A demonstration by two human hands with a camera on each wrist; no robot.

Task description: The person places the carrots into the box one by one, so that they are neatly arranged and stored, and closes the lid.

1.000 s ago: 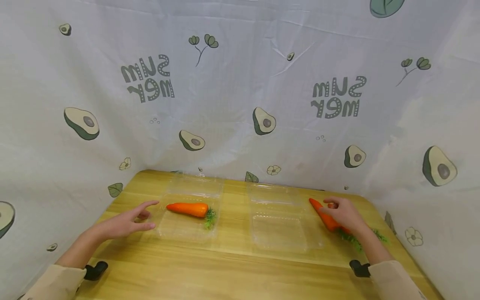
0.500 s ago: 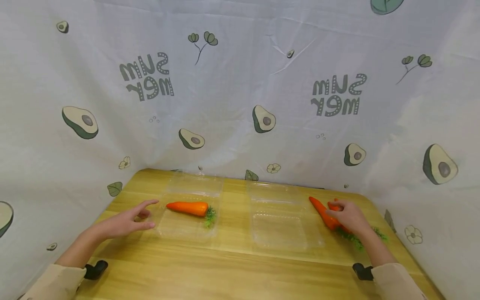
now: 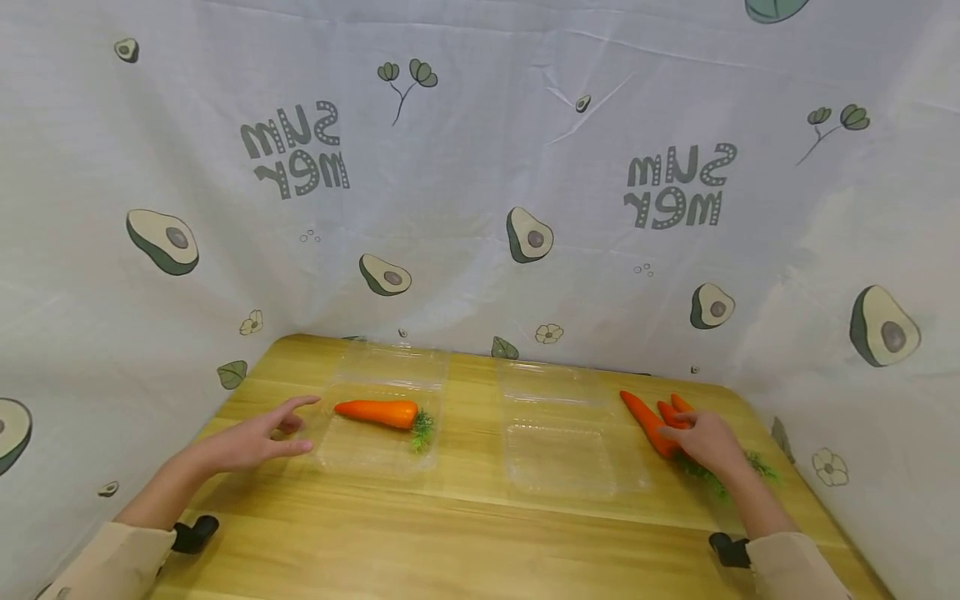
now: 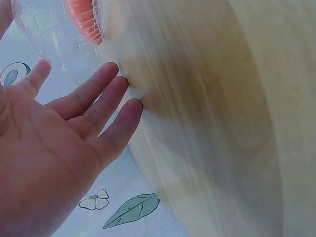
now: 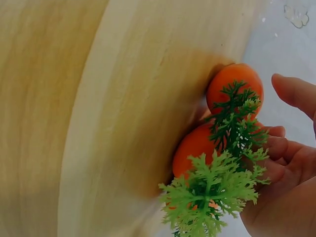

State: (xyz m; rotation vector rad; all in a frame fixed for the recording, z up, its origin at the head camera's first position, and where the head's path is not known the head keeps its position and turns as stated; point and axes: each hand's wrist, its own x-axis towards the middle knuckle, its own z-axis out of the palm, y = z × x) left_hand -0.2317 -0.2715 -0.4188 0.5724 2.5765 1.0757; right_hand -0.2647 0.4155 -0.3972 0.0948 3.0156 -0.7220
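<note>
In the head view, an orange carrot (image 3: 375,412) with a green leafy top lies in the left clear plastic box (image 3: 367,463). My left hand (image 3: 255,437) is at that box's left edge, fingers spread and holding nothing; the left wrist view shows its open palm. At the right, several carrots (image 3: 647,423) lie close together on the table. My right hand (image 3: 708,442) is over them, fingertips right at the middle carrot (image 3: 667,413) and partly hiding it. The right wrist view shows the thumb apart from two rounded carrot ends (image 5: 236,89) and their green tops (image 5: 210,190).
A second clear plastic box (image 3: 558,458), its lid folded back, stands between the left box and the loose carrots. Both boxes rest on a wooden table (image 3: 450,542). A white printed curtain (image 3: 465,167) hangs behind the table and at its sides.
My right hand has shifted a little right and toward me over the loose carrots, showing more of their tips. The left hand and the carrot in the box stay in place.
</note>
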